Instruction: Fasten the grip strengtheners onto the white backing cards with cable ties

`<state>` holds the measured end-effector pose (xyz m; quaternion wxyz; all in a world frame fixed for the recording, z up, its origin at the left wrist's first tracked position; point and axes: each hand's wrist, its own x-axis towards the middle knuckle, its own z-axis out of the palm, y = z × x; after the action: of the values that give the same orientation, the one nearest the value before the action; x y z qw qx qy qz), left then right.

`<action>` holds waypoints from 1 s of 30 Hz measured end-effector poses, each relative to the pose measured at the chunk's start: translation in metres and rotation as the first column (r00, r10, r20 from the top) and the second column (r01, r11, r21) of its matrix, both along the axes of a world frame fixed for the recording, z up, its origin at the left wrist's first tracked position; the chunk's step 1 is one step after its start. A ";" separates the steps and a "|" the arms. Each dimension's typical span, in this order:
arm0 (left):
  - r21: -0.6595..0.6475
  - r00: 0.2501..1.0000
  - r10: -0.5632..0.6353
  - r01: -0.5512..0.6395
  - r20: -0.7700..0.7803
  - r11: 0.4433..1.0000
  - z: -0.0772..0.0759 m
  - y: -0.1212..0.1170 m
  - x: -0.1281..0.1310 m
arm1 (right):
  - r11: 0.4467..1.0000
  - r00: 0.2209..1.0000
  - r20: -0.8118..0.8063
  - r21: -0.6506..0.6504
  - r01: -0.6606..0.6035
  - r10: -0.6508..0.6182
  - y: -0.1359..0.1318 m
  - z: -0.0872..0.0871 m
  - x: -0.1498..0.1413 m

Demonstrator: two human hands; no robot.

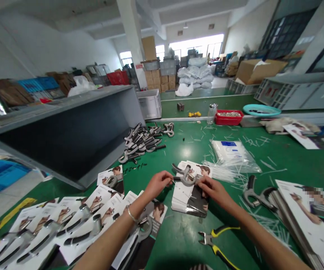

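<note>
- A metal-and-black hand exerciser (pixel 185 176) is held in both hands just above a stack of printed cards (pixel 191 198), near the middle of the green worktop (pixel 175 243).
- Left hand (pixel 158 184): grip closed, fingertips pinching one side of the exerciser; a bangle (pixel 132 215) circles the wrist.
- Right hand (pixel 214 191): grip closed on the exerciser's other side, fingers curled over it.
- Below the right forearm, yellow-and-black diagonal cutters (pixel 216 240) lie on the worktop.
- To the right, white cable-tie offcuts (pixel 243 187) scatter around a clear bag of ties (pixel 232 155); another exerciser (pixel 259 197) lies beside a tall stack of large cards (pixel 305 221).
- To the left, overlapping cards with exercisers on them (pixel 52 228) fan out; a heap of loose exercisers (pixel 142 140) sits farther up, beside a grey bin (pixel 66 138).
- Beyond: a glass jar (pixel 211 113), a red tray of small metal parts (pixel 228 117) and a teal basin (pixel 261 110).
</note>
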<state>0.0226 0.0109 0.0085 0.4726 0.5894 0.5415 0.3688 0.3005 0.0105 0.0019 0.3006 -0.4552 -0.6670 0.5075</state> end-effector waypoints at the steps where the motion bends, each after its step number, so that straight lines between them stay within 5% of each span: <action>1: 0.017 0.999 -0.015 0.016 -0.052 1.000 -0.002 0.000 0.004 | 1.000 0.999 -0.050 -0.007 0.020 -0.021 -0.002 -0.004 0.005; 5: 0.204 0.918 0.013 0.074 -0.396 0.976 0.003 0.000 0.022 | 1.000 0.992 -0.120 -0.022 0.022 -0.025 -0.006 -0.013 0.007; 8: 0.278 0.734 0.024 0.226 -0.679 0.933 0.006 0.009 0.027 | 1.000 0.999 -0.052 0.016 0.010 -0.010 0.002 -0.018 -0.005; 11: 0.252 0.538 0.052 0.305 -0.841 0.918 0.004 0.024 0.022 | 0.996 1.000 0.011 0.088 0.028 -0.029 0.010 -0.018 -0.009; 13: 0.201 0.494 0.010 0.334 -0.869 0.921 0.008 0.029 0.015 | 0.980 0.996 0.021 0.177 0.087 -0.092 0.008 -0.011 -0.007; 16: 0.287 0.547 0.095 0.277 -0.832 0.917 0.025 0.019 0.013 | 0.945 0.986 -0.029 0.280 0.167 -0.166 -0.008 0.012 -0.005; 19: 0.470 0.628 0.272 0.170 -0.729 0.866 0.049 -0.017 0.034 | 0.987 0.988 -0.116 0.109 0.115 -0.102 -0.035 0.033 -0.017; 22: 0.527 0.683 0.260 0.214 -0.683 0.823 0.063 -0.063 0.073 | 0.984 0.970 -0.178 0.037 0.176 -0.167 -0.066 0.034 -0.038; 26: 0.466 0.778 -0.014 0.390 -0.628 0.795 0.056 -0.100 0.097 | 0.934 0.933 -0.095 0.055 0.352 -0.346 -0.099 0.017 -0.031; 28: 0.418 0.804 -0.138 0.438 -0.579 0.796 0.042 -0.103 0.084 | 0.933 0.937 -0.011 0.084 0.350 -0.350 -0.105 0.013 -0.006; 30: 0.402 0.790 -0.129 0.437 -0.600 0.805 0.025 -0.099 0.061 | 0.930 0.933 0.087 0.155 0.334 -0.350 -0.103 0.014 0.026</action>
<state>0.0837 -0.0880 0.0332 0.1724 0.8515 0.4334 0.2397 0.3260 -0.0928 0.0161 0.3771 -0.5705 -0.6268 0.3734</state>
